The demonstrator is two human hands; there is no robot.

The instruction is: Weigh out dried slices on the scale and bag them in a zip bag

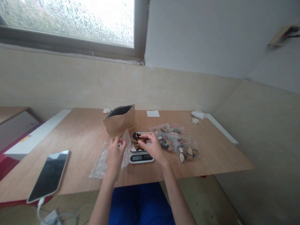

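My left hand (115, 153) is closed, its fingertips pinching a clear plastic bag (127, 150) that stands up beside the scale. More clear bags (99, 165) lie flat under and left of that hand. My right hand (153, 146) hovers over the white digital kitchen scale (142, 157), thumb and fingers apart around dark dried slices (135, 145), which look like dried mushroom. Whether its fingertips touch a slice is hard to tell. The slices lie on the scale's plate, partly hidden by the hand. The display is lit, but its digits are too small to read.
An open brown paper pouch (122, 121) stands behind the scale. To the right lie several zip bags of dried slices (187, 153). A phone (50, 175) with a charging cable (40, 204) rests at the left front edge. White paper (153, 113) and crumpled tissue (198, 115) lie at the back.
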